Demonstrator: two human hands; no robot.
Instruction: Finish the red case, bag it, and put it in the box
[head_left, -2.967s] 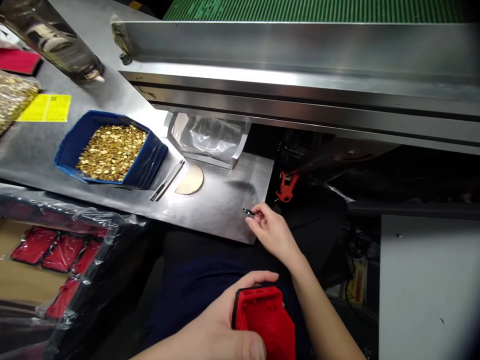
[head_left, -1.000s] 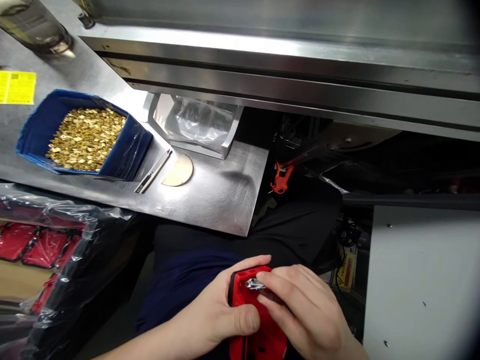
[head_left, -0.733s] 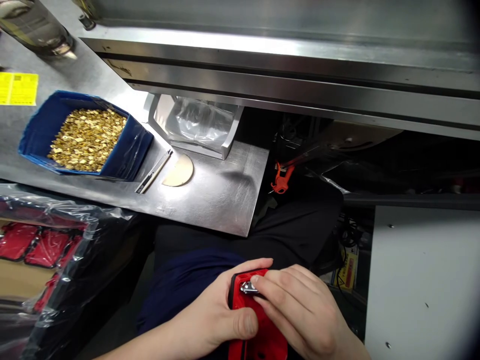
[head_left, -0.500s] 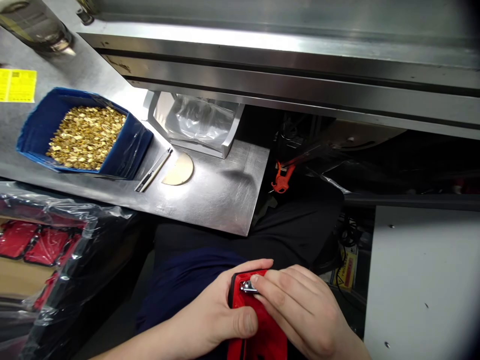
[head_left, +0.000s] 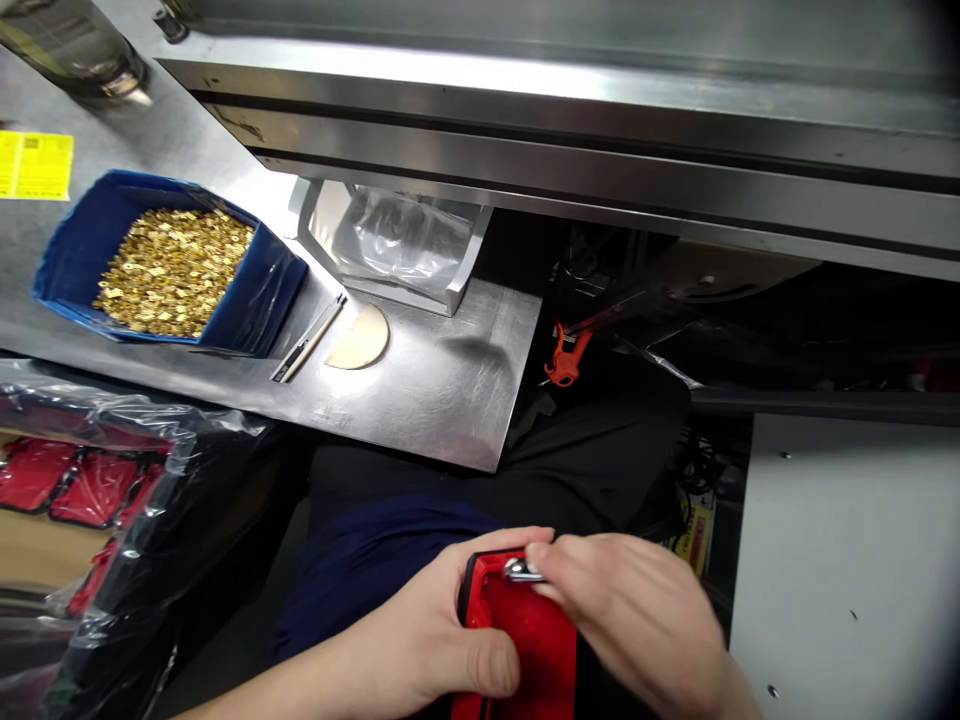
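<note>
A red plastic housing with a black edge (head_left: 536, 640) is over my lap at the bottom centre, its hollow side facing up. My left hand (head_left: 442, 630) is closed around its left side, with the thumb across the rim. Between the thumb and fingertips of my right hand (head_left: 637, 610) is a small shiny metal part (head_left: 523, 571), held at the upper end of the housing's inside. The rest of the right hand hangs over the housing's right side, slightly blurred.
A blue bin (head_left: 277, 285) of small brass pieces, a knife (head_left: 309, 338), a pale half-round disc (head_left: 360, 338) and a grey tray with clear bags (head_left: 409, 240) are on the metal bench. Lower left, a plastic-lined crate (head_left: 217, 440) holds red parts. An orange tool (head_left: 566, 360) lies beyond my lap.
My right hand has turned and shifted slightly right with the metal part, uncovering more of the housing's inside. The left hand keeps its hold.
</note>
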